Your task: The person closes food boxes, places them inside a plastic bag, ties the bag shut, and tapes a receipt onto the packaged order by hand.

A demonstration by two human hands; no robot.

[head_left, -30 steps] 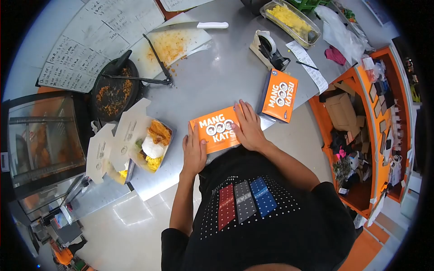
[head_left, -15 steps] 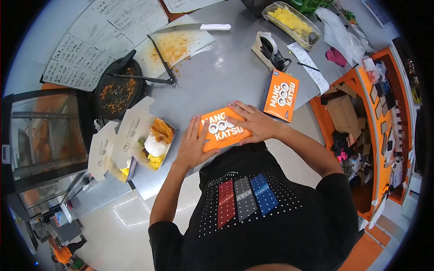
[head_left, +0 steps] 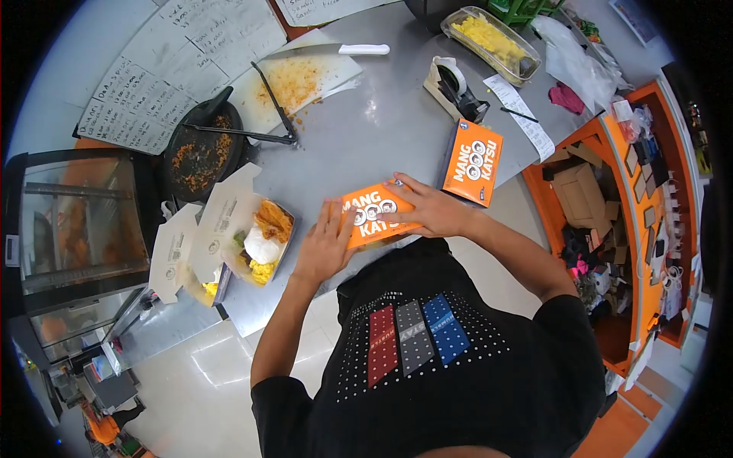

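An orange food box (head_left: 372, 224) printed "MANG KATSU" lies at the counter's front edge between my hands. My left hand (head_left: 324, 246) grips its left side, fingers over the lid's edge. On the right side, my right hand (head_left: 437, 211) holds it with fingers spread across the top. A second closed orange food box (head_left: 475, 164) stands just beyond my right hand. Left of my left hand is an open food box (head_left: 252, 229) with white rice, fried meat and yellow egg. Another open food box (head_left: 174, 256) sits farther left, its contents mostly hidden.
A black pan (head_left: 200, 172) with crumbs and black tongs (head_left: 263, 137) lie at the back left. A knife (head_left: 363, 49) rests by a stained cutting board (head_left: 294, 80). Behind stand a tape dispenser (head_left: 456, 88), a receipt (head_left: 523, 118) and a tub (head_left: 492, 42) of yellow food.
My left hand has shifted slightly over the box's left side, and the box's front edge has tilted a little. Both hands stay on the box; the other things keep their places.
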